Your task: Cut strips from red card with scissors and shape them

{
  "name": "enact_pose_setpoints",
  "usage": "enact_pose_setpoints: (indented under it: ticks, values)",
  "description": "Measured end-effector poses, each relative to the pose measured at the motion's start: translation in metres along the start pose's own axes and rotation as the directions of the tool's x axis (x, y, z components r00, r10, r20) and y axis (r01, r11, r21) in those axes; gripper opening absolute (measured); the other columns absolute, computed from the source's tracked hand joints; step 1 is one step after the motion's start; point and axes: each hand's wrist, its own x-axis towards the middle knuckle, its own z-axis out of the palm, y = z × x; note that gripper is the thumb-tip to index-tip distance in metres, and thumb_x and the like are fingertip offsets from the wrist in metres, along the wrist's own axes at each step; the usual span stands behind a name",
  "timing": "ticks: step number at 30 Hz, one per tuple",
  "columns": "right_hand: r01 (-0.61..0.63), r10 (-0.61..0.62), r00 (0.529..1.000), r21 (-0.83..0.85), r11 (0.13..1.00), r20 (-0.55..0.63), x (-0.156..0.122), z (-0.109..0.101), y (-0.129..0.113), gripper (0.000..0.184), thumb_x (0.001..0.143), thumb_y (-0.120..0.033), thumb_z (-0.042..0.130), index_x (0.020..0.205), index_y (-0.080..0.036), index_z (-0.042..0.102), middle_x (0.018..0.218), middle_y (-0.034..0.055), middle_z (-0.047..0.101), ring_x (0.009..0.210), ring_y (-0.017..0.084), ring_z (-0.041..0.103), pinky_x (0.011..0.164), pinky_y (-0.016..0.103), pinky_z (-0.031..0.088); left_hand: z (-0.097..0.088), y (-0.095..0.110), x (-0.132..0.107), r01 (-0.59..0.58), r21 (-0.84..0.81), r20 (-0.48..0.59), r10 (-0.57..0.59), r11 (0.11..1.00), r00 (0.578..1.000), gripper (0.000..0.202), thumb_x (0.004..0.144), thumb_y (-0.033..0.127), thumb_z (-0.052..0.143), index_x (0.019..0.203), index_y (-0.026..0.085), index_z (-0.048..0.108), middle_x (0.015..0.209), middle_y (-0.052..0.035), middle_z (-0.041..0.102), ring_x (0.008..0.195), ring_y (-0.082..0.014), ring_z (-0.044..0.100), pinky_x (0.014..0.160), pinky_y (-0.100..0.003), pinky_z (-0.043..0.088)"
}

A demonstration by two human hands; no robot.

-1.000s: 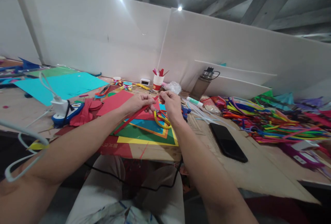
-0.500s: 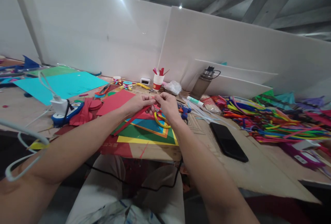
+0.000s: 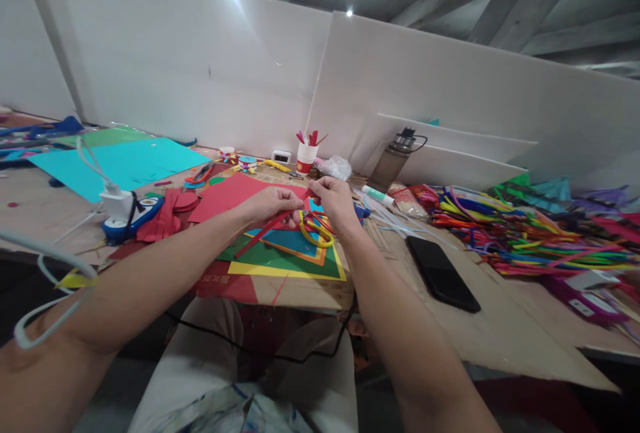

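Between both hands runs a narrow red paper strip (image 3: 263, 229), its loose end slanting down to the left. My left hand (image 3: 278, 205) is closed in a pinch around it. My right hand (image 3: 332, 196) pinches the strip's other end at the fingertips, a little higher. Just below the hands lie yellow-handled scissors (image 3: 320, 240), their blades partly hidden. Under them is a stack of coloured sheets, with a red sheet (image 3: 227, 194) at the back left, and a green sheet (image 3: 280, 260) and a yellow sheet (image 3: 290, 271) toward the front.
A black phone (image 3: 443, 273) lies on cardboard at right, near a heap of pipe cleaners (image 3: 530, 230). Behind stand a bottle (image 3: 391, 161), a paper cup of pens (image 3: 306, 156) and a glue stick (image 3: 377, 195). A power strip (image 3: 133, 218) with cables sits left, beside a turquoise sheet (image 3: 125, 163).
My hands have moved slightly apart, the right one shifting right. More of the red strip and the scissors' yellow handles now show between and below them.
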Motion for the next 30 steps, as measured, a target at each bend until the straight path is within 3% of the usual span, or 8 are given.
enact_pose_setpoints:
  ticks: [14,21,23,26,28,30]
  values:
    - [-0.064,0.063,0.997,0.037,0.997,0.037,0.004,-0.003,0.006,0.03,0.067,-0.043,0.07,0.056,-0.017,0.061,0.053,0.001,0.059,0.045,0.009,0.044,0.045,0.025,0.033,0.003,0.007,-0.003,0.033,0.053,-0.036,-0.031,0.998,0.999,0.026,0.077,0.03,0.075,0.066,0.012,0.06,0.058,-0.0044,0.067,0.047,-0.0088,0.059,0.05,-0.02,0.048]
    - [-0.112,0.141,0.983,0.215,0.97,-0.12,0.015,-0.018,0.007,0.038,0.069,-0.054,0.07,0.065,-0.017,0.061,0.06,0.0,0.059,0.048,0.008,0.045,0.049,0.024,0.038,0.0,0.004,-0.003,0.047,0.073,-0.071,-0.042,0.996,0.997,0.021,0.081,0.026,0.071,0.068,0.011,0.062,0.06,-0.0053,0.068,0.048,-0.0096,0.061,0.051,-0.02,0.048]
    - [-0.126,0.146,0.986,0.225,0.966,-0.075,0.015,-0.015,0.007,0.044,0.069,-0.06,0.068,0.072,-0.017,0.065,0.067,0.0016,0.062,0.053,0.009,0.05,0.051,0.023,0.04,0.0,0.003,-0.002,0.02,0.037,-0.115,-0.015,0.999,0.993,0.019,0.084,0.022,0.067,0.07,0.011,0.062,0.059,-0.0049,0.068,0.047,-0.0096,0.061,0.05,-0.019,0.048]
    - [-0.138,0.122,0.988,0.181,0.974,0.099,0.007,-0.001,0.008,0.046,0.068,-0.063,0.068,0.072,-0.017,0.063,0.071,0.0022,0.064,0.058,0.011,0.054,0.053,0.024,0.042,0.001,0.003,0.001,-0.012,0.004,-0.159,0.013,1.0,0.987,0.018,0.083,0.021,0.067,0.07,0.011,0.061,0.058,-0.0041,0.067,0.045,-0.0087,0.06,0.049,-0.018,0.046]
    - [-0.092,0.073,0.985,0.121,0.988,0.158,0.0,0.008,0.008,0.039,0.068,-0.055,0.071,0.066,-0.018,0.059,0.061,-0.0014,0.059,0.054,0.01,0.05,0.053,0.024,0.04,0.003,0.002,0.001,-0.024,0.016,-0.162,0.026,1.0,0.986,0.022,0.082,0.023,0.07,0.067,0.012,0.058,0.056,-0.0034,0.067,0.044,-0.0082,0.059,0.048,-0.018,0.044]
    - [-0.042,0.034,0.991,0.054,0.998,0.132,-0.004,0.013,0.008,0.034,0.069,-0.047,0.071,0.06,-0.019,0.054,0.053,-0.0037,0.053,0.05,0.01,0.045,0.051,0.024,0.035,0.003,0.0,0.002,-0.033,0.036,-0.147,0.038,0.999,0.988,0.024,0.081,0.025,0.071,0.066,0.012,0.056,0.056,-0.0026,0.066,0.044,-0.0079,0.058,0.048,-0.018,0.044]
